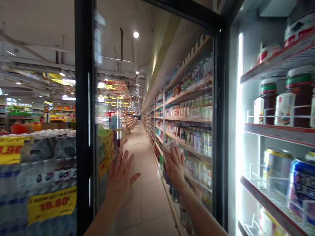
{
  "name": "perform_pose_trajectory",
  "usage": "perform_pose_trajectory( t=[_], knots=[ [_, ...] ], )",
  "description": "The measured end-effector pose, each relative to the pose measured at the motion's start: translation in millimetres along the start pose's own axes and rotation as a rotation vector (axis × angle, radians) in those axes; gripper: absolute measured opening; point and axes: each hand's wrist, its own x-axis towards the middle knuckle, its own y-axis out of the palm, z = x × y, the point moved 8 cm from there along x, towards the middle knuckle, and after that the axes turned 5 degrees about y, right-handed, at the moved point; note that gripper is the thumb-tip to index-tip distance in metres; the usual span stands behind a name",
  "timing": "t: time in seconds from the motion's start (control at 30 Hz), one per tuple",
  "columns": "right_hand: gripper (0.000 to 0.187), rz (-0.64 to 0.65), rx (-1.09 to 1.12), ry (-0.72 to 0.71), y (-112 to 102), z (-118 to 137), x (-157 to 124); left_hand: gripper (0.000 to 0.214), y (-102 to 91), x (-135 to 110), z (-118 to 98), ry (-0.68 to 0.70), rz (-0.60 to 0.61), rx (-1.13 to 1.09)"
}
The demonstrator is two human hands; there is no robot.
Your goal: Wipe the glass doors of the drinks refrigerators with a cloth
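Observation:
A glass fridge door (152, 42) with a black frame stands open in front of me. My left hand (121, 172) lies flat against the glass, fingers stretched and thumb apart, holding nothing. Farther right, my right hand (176, 164) presses a pale, crumpled white cloth (175, 146) to the pane. That hand is blurred by motion, and its fingers cover part of the cloth. Shelves of bottles and an aisle show in the glass behind both hands.
At right, lit fridge shelves (278, 132) hold dark bottles (264, 98) with green-banded caps and several cans (277, 167). Left of the door frame (84, 114), packs of bottled water (36, 177) are stacked, with yellow price signs (52, 205).

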Motion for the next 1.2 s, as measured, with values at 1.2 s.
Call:
perform_pose_trajectory(
  t=[1.2],
  knots=[
    [0.056, -0.115, -0.007, 0.233, -11.6, -8.6, -18.3, 0.072, 3.6, -16.0, -0.1, -0.045, 0.005, -0.001]
  ],
)
